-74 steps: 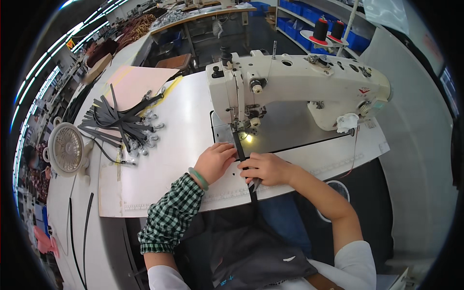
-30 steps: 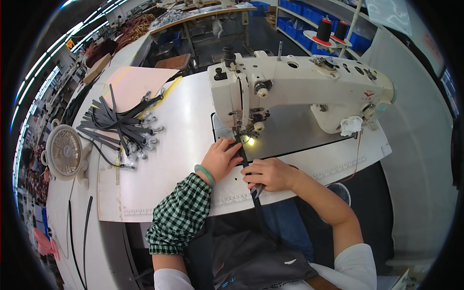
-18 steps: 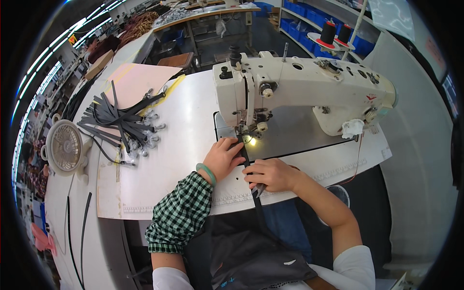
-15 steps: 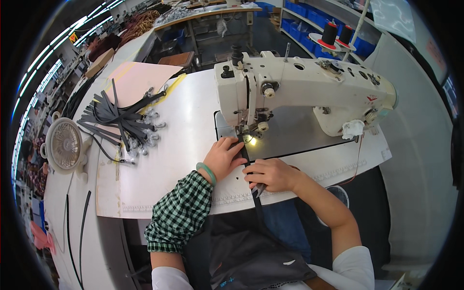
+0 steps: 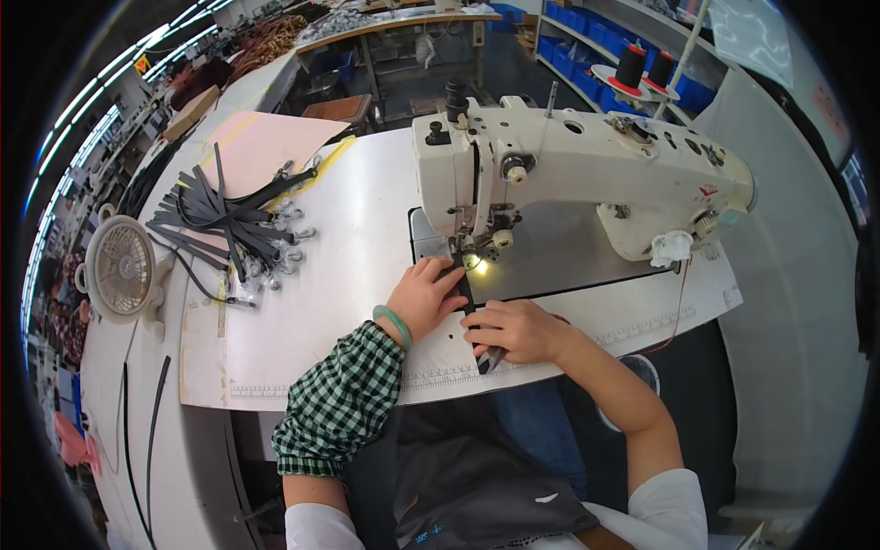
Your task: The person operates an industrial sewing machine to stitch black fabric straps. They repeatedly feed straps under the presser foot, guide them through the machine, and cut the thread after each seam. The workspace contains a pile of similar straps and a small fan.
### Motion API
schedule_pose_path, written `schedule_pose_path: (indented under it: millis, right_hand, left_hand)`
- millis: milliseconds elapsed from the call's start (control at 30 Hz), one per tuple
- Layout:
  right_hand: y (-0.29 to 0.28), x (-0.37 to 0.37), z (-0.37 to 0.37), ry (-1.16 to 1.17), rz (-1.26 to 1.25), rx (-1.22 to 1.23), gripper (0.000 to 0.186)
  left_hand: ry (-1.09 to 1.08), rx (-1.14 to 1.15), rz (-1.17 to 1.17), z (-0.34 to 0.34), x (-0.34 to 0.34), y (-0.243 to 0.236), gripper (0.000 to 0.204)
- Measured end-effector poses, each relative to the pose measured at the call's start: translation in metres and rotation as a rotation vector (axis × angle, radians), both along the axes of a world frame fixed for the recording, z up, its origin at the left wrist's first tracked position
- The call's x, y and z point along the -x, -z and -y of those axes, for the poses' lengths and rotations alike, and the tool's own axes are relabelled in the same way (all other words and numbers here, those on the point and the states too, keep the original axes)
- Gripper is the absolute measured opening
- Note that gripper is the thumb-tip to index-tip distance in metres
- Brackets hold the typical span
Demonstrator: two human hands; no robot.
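Observation:
A narrow black strap [image 5: 467, 298] runs from beneath the presser foot of a white sewing machine [image 5: 587, 156] toward me. My left hand [image 5: 424, 295], with a green bangle on its wrist, presses the strap close to the lit needle area, fingers on it and thumb lower down. Nearer the table edge, my right hand [image 5: 513, 332] has its fingers curled over the same strap. From under that hand pokes a grey pointed tip [image 5: 495, 357], its kind hidden by the palm. The strap's near end lies beside this tip.
Left on the white table [image 5: 321, 312] lies a pile of black straps [image 5: 229, 225] with metal clips in clear wrapping, partly over a pink sheet [image 5: 275, 151]. A small fan [image 5: 122, 268] stands farther left. Black thread spools [image 5: 631, 69] rise behind the machine.
The strap has moved away from me under the needle; its tail, which hung over the table edge, now ends on the tabletop. Both hands stay in nearly the same place.

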State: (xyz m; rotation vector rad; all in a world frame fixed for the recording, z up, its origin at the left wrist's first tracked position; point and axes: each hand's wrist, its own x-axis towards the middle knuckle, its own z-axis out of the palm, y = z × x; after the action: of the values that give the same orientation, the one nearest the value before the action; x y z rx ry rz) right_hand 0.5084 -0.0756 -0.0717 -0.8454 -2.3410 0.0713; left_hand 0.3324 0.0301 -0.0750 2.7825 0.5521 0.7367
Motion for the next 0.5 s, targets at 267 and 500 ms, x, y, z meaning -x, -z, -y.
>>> schedule_pose_path:
  millis: [267, 500]
  right_hand:
    - [0.0, 0.0003, -0.0006, -0.006, -0.001, -0.003, 0.02]
    - [-0.0026, 0.0009, -0.0001, 0.004, -0.013, -0.009, 0.021]
  left_hand:
    - [-0.004, -0.008, 0.006, -0.0003, -0.0001, 0.0006, 0.039]
    - [0.001, -0.006, 0.015, 0.0001, 0.0001, 0.0006, 0.04]
